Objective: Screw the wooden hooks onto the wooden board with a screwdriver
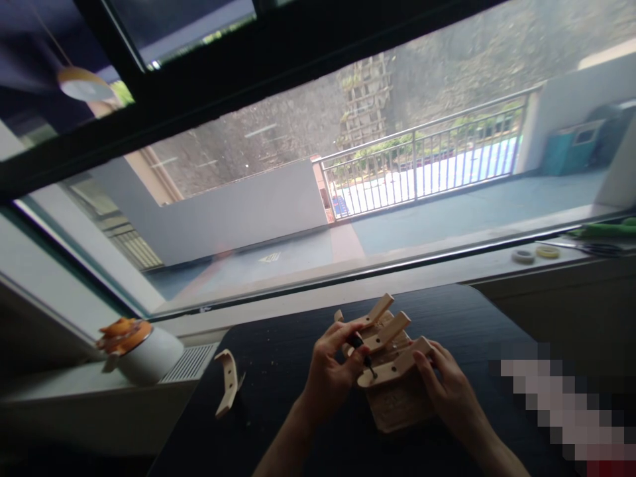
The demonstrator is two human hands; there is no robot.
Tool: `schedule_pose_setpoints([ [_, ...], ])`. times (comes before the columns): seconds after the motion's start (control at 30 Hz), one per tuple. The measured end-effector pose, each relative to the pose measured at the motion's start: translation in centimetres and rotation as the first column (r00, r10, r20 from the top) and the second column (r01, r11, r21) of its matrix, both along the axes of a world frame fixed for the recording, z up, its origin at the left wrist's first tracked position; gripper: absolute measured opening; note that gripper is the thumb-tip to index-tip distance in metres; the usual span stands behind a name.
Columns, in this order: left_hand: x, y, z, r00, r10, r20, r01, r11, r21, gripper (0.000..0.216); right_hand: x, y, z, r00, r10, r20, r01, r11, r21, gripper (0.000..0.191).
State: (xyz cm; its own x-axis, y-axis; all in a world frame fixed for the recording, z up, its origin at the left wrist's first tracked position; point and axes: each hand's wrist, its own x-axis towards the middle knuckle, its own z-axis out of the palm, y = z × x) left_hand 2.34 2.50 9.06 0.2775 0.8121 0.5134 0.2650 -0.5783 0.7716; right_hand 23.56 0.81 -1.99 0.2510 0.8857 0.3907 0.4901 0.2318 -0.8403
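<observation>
A small wooden assembly [397,391] with several curved arms sticking up sits on the dark table [278,371]. My left hand [330,374] is closed around a small black-handled screwdriver [362,351], whose tip touches one of the wooden arms. My right hand [447,387] grips the right side of the assembly, fingers pressed on the nearest arm [392,371]. A loose curved wooden piece [227,383] lies on the table to the left, apart from both hands.
A white pot with an orange lid [139,351] stands on the sill at left. Tape rolls [534,254] and green-handled tools [603,232] lie on the ledge at far right. A large window fills the view behind the table. A pixelated patch covers the lower right.
</observation>
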Motion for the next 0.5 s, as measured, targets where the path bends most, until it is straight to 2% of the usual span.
schedule_pose_setpoints([
  [0.1,0.18,-0.38,-0.48,0.991,0.098,0.094,-0.089,0.991,-0.098,0.022,0.04,-0.01,-0.14,1.000,0.005,-0.012,-0.005,1.000,-0.009,0.039],
  [0.17,0.33,-0.58,-0.71,0.985,0.126,0.118,-0.114,0.988,-0.103,0.016,0.05,-0.03,-0.18,1.000,0.010,-0.008,-0.010,1.000,-0.007,0.039],
  [0.37,0.23,-0.60,-0.56,0.994,0.044,0.098,-0.039,0.998,-0.050,0.018,0.01,-0.03,0.00,1.000,0.016,0.013,-0.016,1.000,0.018,0.037],
  [0.5,0.32,-0.72,-0.79,0.997,0.038,0.067,-0.037,0.999,-0.021,0.019,-0.04,-0.05,0.04,1.000,0.014,0.004,-0.014,1.000,0.010,0.036],
])
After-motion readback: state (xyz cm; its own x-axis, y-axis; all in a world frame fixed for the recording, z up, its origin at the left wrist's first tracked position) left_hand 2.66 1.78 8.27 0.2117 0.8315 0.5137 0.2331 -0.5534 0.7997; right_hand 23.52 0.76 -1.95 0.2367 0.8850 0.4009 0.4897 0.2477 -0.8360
